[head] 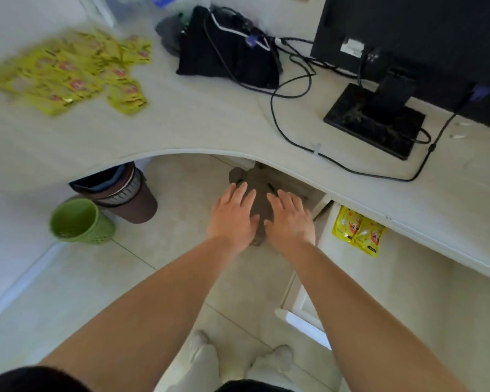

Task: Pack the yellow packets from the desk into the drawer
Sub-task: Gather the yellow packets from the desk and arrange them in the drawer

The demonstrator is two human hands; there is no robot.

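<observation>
I am holding both hands out flat with nothing in them, my left hand (232,219) and right hand (290,222) side by side, fingers (239,193) spread over the floor below the worktop (210,128) edge. The heap of yellow packets (68,72) is lying up and well to the left, so my left hand is nearer to it. A few packets (358,232) are already sitting in the open drawer (408,292) just to my right.
</observation>
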